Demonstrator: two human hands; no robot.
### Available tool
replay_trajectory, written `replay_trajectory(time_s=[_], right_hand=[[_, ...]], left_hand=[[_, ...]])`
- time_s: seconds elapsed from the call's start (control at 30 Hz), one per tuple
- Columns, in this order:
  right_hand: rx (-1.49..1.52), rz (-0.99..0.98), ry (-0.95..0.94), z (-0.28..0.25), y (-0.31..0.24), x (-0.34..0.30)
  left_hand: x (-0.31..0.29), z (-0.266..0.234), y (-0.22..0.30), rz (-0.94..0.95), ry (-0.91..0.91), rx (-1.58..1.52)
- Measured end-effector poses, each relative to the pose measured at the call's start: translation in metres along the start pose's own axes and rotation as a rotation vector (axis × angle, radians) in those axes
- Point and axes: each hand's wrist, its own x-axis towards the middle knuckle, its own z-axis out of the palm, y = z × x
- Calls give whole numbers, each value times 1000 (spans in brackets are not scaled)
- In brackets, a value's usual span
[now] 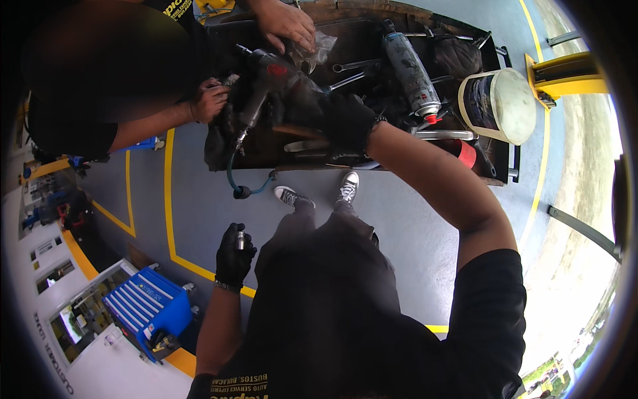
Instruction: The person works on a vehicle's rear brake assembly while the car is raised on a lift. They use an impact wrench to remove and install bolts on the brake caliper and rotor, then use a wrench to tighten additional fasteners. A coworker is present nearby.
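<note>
My left hand [232,261], in a black glove, is closed around a short silver socket [240,241], held low beside my left leg. My right hand [349,125], also black-gloved, reaches into the dark tool tray [219,156] ahead of me. Its fingers blend into the dark, blurred tools there, so what they touch cannot be made out. Left of it lies an air impact wrench [252,103] with a teal hose [231,174]. Combination wrenches [347,81] lie just beyond my right hand, and a grey spray can [409,70] with a red tip is to its right.
A co-worker leans in at the far left, one hand [287,25] by clear plastic [322,48], the other [211,100] at the tray's left side. A white bucket [515,106] stands at the tray's right. A blue tool chest [149,299] and yellow lift arm [571,74] are farther off.
</note>
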Motion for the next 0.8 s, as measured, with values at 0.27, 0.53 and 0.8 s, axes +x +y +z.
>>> replay_trajectory(time_s=[0.27, 0.53, 0.8], right_hand=[[27, -197, -126, -6, 42, -20], [-52, -211, 293, -54, 61, -27], [493, -201, -185, 39, -31, 7]], left_hand=[[-1, -6, -6, 118, 39, -21], [-8, -30, -51, -343, 155, -919], [3, -20, -34, -210, 82, -721]])
